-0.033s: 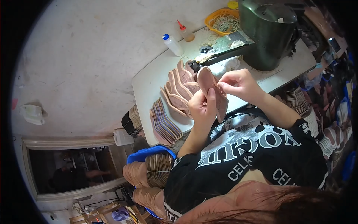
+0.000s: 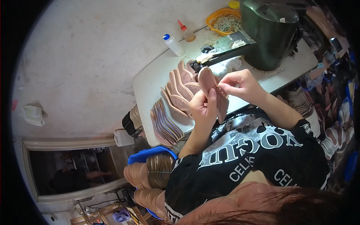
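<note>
My left hand (image 2: 203, 107) is closed around a pinkish-beige shoe insole (image 2: 206, 79), thumb on its face, holding it up over the table's front edge. A second pink piece (image 2: 224, 108) shows below and behind it. My right hand (image 2: 240, 85) is closed in a pinch at the insole's right edge. What lies between those fingertips is too small to make out. Left of my hands, several loose pink insoles (image 2: 180, 90) lie overlapping on the white table (image 2: 144, 88). Nearer to me is a neat row of insoles with greyish-purple edges (image 2: 165, 122).
A dark green machine (image 2: 268, 41) stands on the table, its black arm (image 2: 228, 56) reaching left just beyond the insole. Behind are a blue-capped bottle (image 2: 173, 45), a red-tipped bottle (image 2: 186, 32) and a yellow basket (image 2: 213, 20) of bands. A blue bin (image 2: 140, 156) holds bundled insoles.
</note>
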